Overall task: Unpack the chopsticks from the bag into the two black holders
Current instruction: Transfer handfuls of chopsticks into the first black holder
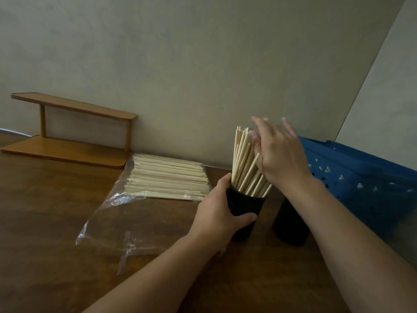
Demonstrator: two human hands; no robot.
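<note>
Chopsticks job, going left to right across the table point(56, 222): far left against the wall there's one wooden two-tier shelf point(74, 129), out of the way and not part of this. Next is the one clear plastic bag point(126, 213), lying flat with its open mouth toward me, I'd say so I can slide bundles straight out. A stack of loose chopsticks point(168, 177) sits at its far end, way too many to count, so there's plenty left to unpack. Then my left hand point(220, 213), fingers wrapped around the near black holder point(246, 207), thumb across the front, gripping it so it doesn't tip with that tall load in it. The bundle of chopsticks point(244, 163) in it stands up but fans out leaning right, again too many to count. My right hand point(281, 152) is flat and released, fingers straight, palm against the right side of the bundle, probably to nudge the sticks upright and together. Just right of that is the second black holder point(290, 224), mostly hidden behind my right forearm, so can't tell if there's anything in it. So two holders total. Far right there's one blue perforated basket point(361, 184).
</note>
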